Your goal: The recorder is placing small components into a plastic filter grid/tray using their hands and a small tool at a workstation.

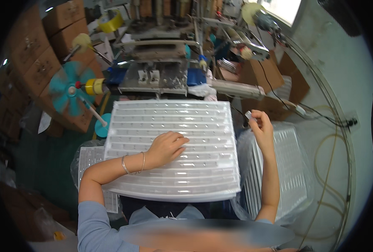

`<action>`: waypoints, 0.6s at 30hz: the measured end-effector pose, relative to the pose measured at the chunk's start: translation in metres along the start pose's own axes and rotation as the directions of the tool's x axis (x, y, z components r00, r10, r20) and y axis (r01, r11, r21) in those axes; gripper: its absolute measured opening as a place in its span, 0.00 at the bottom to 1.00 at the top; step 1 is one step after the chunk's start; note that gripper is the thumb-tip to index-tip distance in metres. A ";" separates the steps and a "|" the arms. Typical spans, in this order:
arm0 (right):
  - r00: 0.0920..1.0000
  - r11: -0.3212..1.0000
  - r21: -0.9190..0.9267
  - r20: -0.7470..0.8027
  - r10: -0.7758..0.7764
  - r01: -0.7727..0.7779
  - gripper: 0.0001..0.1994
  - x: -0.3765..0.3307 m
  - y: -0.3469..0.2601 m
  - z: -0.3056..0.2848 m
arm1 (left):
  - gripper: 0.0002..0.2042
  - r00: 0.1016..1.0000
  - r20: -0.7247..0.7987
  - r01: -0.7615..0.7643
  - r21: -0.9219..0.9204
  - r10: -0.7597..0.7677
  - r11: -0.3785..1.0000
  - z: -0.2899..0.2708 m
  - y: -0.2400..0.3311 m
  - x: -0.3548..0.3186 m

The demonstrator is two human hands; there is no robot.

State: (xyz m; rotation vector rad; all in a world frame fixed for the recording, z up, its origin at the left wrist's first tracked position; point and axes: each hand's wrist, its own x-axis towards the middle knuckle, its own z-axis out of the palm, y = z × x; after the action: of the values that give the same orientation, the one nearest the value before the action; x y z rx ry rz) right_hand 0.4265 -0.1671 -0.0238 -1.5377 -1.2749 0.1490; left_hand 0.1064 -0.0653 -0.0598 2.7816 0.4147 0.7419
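Observation:
A large white tray-like panel with ridged rows [203, 117] lies in front of me, its rows filled with many small clear or white pieces. My left hand [166, 149] lies on the middle of it, fingers slightly curved and thumb apart, with nothing visible in it. Beyond the panel's right edge, my right hand [261, 126] is raised, with thumb and fingers pinching a small whitish piece [248, 114]. That piece is too small to tell its kind. Just past the panel stands a machine with a metal plate [165, 77], on which two small white parts [148, 76] sit side by side.
More ribbed white panels [283, 168] in clear plastic stand at the right, and another [90, 157] lies at the left. A teal fan [72, 89] is beside the machine's left. Stacked cardboard boxes [39, 63] line the left; an open carton [270, 75] stands right.

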 end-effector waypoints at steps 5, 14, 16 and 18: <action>0.995 0.978 0.184 -0.003 -0.104 0.103 0.13 0.026 -0.008 0.037 | 0.16 0.933 -0.341 0.197 0.229 -0.111 0.953 -0.031 -0.062 0.005; 0.967 0.969 0.017 0.063 -0.246 0.246 0.12 0.080 -0.052 0.160 | 0.16 0.791 -0.611 0.404 0.477 -0.035 0.781 -0.058 -0.163 0.113; 0.959 0.960 -0.042 0.068 -0.273 0.277 0.12 0.095 -0.058 0.181 | 0.13 0.833 -0.551 0.375 0.503 -0.046 0.779 -0.056 -0.169 0.122; 0.917 0.904 -0.150 0.065 -0.394 0.399 0.12 0.108 -0.071 0.201 | 0.11 0.799 -0.601 0.349 0.439 -0.018 0.828 -0.058 -0.169 0.116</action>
State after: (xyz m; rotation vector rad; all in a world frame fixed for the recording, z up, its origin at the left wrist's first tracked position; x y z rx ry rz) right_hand 0.2946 0.0310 0.0017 -1.3779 -1.6320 -0.1975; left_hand 0.1377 0.1393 -0.0081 2.8466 1.1664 1.6461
